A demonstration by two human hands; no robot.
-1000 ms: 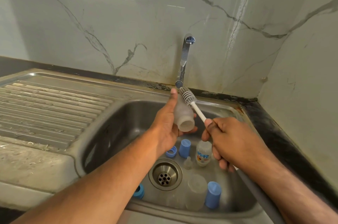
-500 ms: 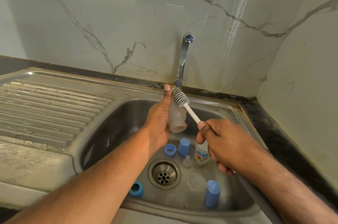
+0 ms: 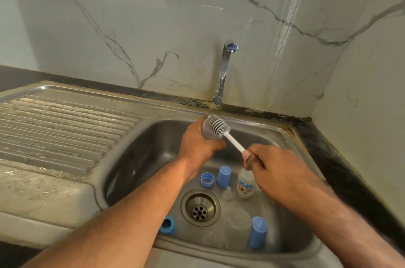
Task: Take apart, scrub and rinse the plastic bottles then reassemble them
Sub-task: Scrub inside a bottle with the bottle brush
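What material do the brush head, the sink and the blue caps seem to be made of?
Brush head: probably grey silicone or soft rubber, matte, with thick moulded ribs rather than fine bristles.
Sink: stainless steel by its look, with a brushed, dull sheen and blurred reflections.
Blue caps: most likely plastic, opaque and smooth, evenly coloured.

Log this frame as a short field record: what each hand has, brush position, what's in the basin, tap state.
left hand: grips translucent bottle
right hand: grips brush handle
brush head: against the bottle's outside
sink basin: blue caps, blue ring, printed bottle, clear parts
tap: no water visible
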